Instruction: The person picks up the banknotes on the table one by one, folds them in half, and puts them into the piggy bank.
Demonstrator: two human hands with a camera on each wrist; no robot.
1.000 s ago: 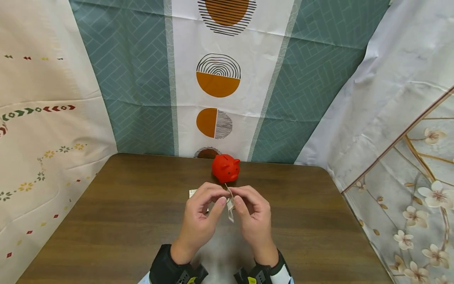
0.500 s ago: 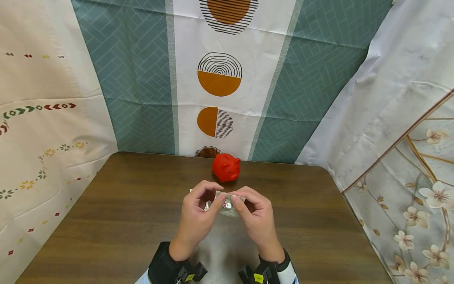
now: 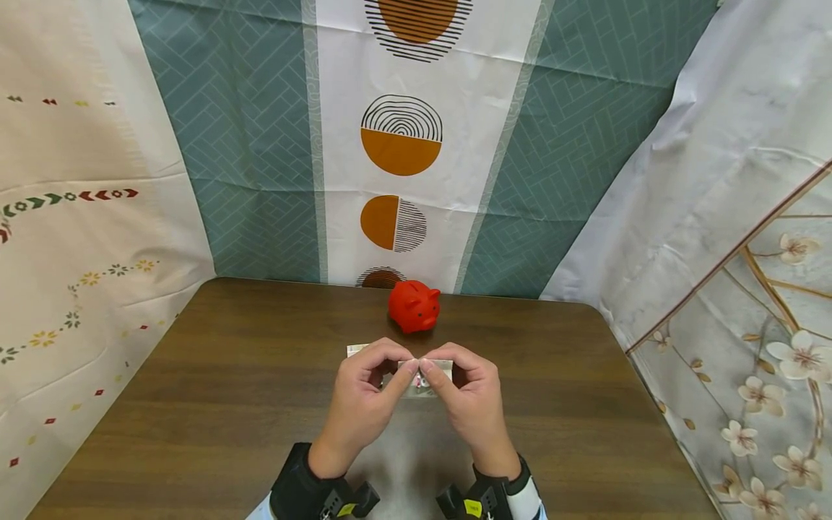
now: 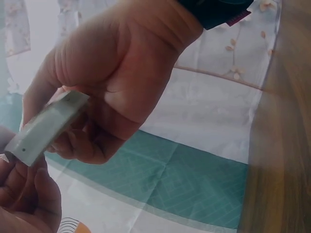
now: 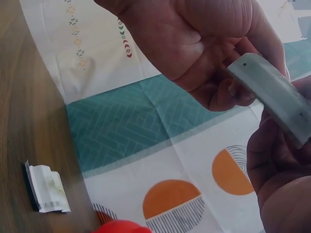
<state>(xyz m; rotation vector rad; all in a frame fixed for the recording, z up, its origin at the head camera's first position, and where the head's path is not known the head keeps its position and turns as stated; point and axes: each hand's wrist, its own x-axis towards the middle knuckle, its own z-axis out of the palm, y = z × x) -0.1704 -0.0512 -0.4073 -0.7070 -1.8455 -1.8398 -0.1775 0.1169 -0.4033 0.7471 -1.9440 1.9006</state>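
Observation:
A small, pale, see-through packet [image 3: 422, 390] with tiny red and white bits inside is held between both hands. My left hand [image 3: 364, 393] pinches its top edge between thumb and curled fingers. From the other side my right hand [image 3: 469, 393] pinches the same edge, the two thumb tips almost together. Seen in the left wrist view, the packet [image 4: 46, 128] is a narrow pale strip with a small dark dot near each end. The right wrist view shows that strip [image 5: 272, 94] spanning the gap between the hands.
Behind the hands a red piggy bank [image 3: 413, 307] stands near the back edge of the brown wooden table [image 3: 260, 375]. A folded whitish paper piece [image 5: 48, 189] with print lies on the table, partly hidden by the left hand in the head view. Patterned cloths hang around the table.
The packet was edge-on between the hands, then turned flat to the head camera. The thumbs have since drawn together at its top edge. The piggy bank stays put.

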